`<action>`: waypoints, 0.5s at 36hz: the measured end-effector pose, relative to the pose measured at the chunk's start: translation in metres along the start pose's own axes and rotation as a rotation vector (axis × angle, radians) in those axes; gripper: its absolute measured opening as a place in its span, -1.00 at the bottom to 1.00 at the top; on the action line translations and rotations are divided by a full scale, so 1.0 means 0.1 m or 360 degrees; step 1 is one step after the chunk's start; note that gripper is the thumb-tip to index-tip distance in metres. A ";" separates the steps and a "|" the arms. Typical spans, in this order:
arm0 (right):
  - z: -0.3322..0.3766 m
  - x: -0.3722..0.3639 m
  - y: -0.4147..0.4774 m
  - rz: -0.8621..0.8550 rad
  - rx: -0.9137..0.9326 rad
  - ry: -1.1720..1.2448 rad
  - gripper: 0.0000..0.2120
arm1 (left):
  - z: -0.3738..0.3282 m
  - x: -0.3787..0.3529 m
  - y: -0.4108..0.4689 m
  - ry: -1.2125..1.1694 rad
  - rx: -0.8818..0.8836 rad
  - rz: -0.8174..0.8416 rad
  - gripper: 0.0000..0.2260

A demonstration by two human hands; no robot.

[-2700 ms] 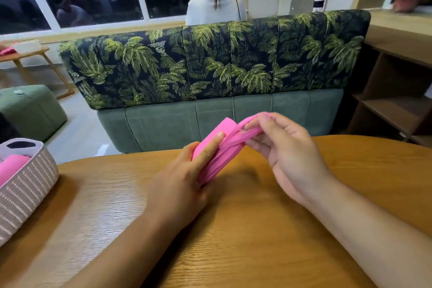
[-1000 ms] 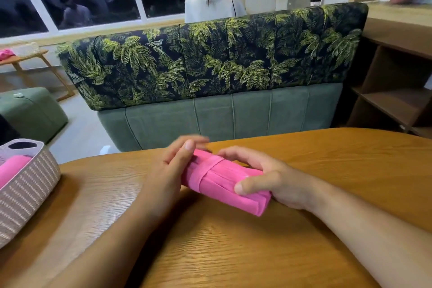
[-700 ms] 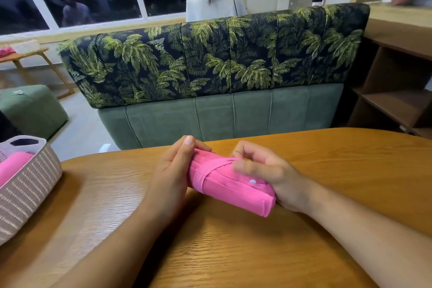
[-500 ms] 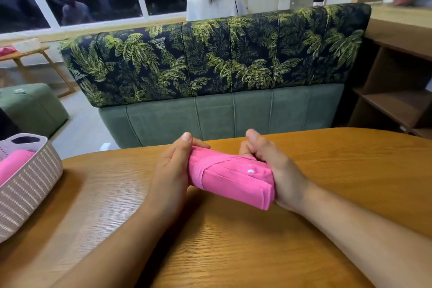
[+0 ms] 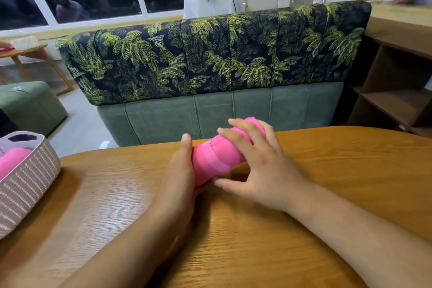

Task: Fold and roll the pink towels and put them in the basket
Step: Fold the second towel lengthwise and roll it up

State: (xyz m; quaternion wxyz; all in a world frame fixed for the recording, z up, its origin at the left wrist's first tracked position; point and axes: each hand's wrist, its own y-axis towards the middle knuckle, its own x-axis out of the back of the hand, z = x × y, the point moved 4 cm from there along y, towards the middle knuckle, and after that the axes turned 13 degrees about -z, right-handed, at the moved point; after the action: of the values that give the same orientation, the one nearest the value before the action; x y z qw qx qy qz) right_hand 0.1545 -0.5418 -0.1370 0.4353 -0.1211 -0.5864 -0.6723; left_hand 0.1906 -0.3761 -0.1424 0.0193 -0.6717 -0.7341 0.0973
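A rolled pink towel, bound by its own pink strap, lies near the far edge of the wooden table. My left hand presses flat against the roll's near left end, fingers straight. My right hand holds the roll from above, fingers curved over its top and thumb under its near side. A woven pale basket stands at the table's left edge with another pink towel roll inside it.
Beyond the table stands a sofa with a palm-leaf back. A person in white stands behind it by the window. Wooden shelves are at the right, a green ottoman at the left.
The roll has turned so its right end points away from me. My right hand has shifted from the roll's end onto its top, while the left hand stays at the left end.
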 end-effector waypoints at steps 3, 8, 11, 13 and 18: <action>-0.07 0.03 0.00 0.0062 -0.0047 0.0048 -0.16 | 0.00 -0.01 -0.04 0.0099 -0.0100 0.0020 -0.36; -0.09 0.06 0.01 0.0028 -0.0036 0.0137 -0.25 | 0.01 0.00 -0.09 0.0099 -0.0167 -0.0038 -0.34; -0.04 0.08 0.03 -0.0077 -0.0028 0.0139 -0.32 | 0.02 0.00 -0.09 0.0070 -0.0207 -0.0063 -0.42; -0.02 0.09 0.04 -0.0144 -0.0008 0.0115 -0.35 | 0.00 0.01 -0.09 0.0147 -0.0313 -0.0102 -0.48; -0.05 0.12 0.10 -0.0205 0.0114 0.0152 -0.37 | -0.04 0.04 -0.14 0.0275 -0.0456 -0.0212 -0.54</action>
State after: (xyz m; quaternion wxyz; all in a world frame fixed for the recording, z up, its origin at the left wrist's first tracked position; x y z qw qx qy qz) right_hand 0.1562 -0.5506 -0.1236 0.4227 -0.0353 -0.5952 -0.6825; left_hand 0.1774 -0.3724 -0.1362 -0.0073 -0.6233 -0.7790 -0.0677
